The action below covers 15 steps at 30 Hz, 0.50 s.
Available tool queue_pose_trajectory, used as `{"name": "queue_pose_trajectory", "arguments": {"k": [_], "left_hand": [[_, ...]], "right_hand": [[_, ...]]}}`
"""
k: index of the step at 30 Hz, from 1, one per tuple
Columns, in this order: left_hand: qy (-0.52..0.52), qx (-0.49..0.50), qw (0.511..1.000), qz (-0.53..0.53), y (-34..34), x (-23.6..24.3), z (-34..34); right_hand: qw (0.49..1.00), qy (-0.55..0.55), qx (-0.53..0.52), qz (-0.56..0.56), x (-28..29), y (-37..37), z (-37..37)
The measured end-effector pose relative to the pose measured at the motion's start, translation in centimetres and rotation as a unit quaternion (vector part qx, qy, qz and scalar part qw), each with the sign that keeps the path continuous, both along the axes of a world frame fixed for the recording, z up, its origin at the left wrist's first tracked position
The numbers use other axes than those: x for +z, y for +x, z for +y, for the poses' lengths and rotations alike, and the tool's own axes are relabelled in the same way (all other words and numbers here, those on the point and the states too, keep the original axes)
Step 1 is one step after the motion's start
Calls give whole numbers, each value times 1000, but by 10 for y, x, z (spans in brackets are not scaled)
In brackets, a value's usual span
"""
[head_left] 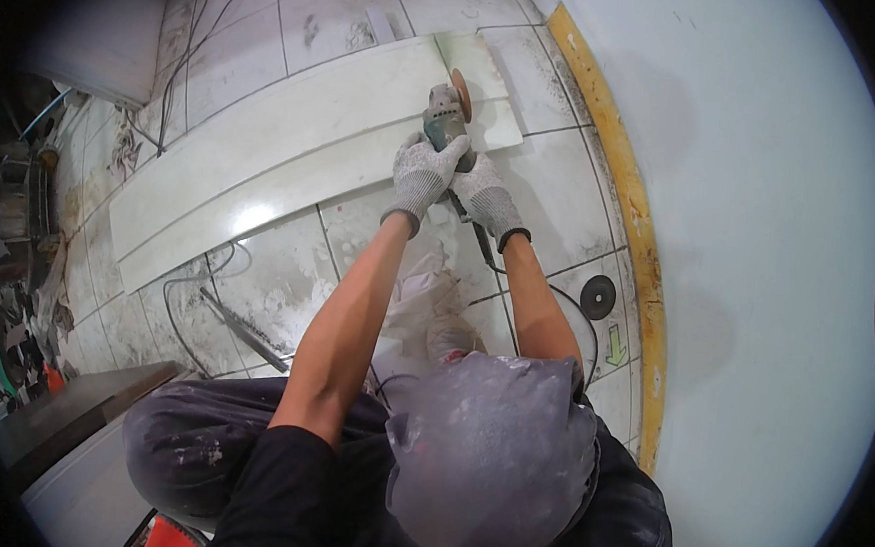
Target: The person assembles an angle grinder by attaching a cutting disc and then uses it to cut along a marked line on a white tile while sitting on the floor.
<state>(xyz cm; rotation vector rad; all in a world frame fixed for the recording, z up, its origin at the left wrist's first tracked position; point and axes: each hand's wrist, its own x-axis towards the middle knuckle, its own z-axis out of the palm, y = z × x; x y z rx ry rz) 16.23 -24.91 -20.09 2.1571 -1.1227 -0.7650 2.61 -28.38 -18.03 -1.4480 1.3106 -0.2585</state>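
Observation:
Both my hands wear grey knit work gloves and are closed round an angle grinder. My left hand wraps the left side of its body, thumb on top. Close behind it, on the right, my right hand grips the rear part. The grinder's brown disc stands on edge over the right end of a long pale slab; whether it touches the slab I cannot tell. A narrower pale strip lies along the slab's near side. A faint greenish haze or mark shows beside the disc.
A black cord runs from the grinder across the dusty tiled floor. A black disc lies by the yellow wall edging. Left of my arms is a dark metal bar; cluttered shelves stand far left. My bent knees are close below.

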Motion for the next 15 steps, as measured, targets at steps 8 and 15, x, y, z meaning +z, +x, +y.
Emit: {"name": "queue_pose_trajectory", "arguments": {"k": [8, 15], "left_hand": [[-17, 10, 1000, 16, -5, 0, 4], [-8, -15, 1000, 3, -4, -2, 4]], "right_hand": [[1000, -15, 7, 23, -2, -2, 1], [998, -39, 29, 45, -8, -5, 0]]}}
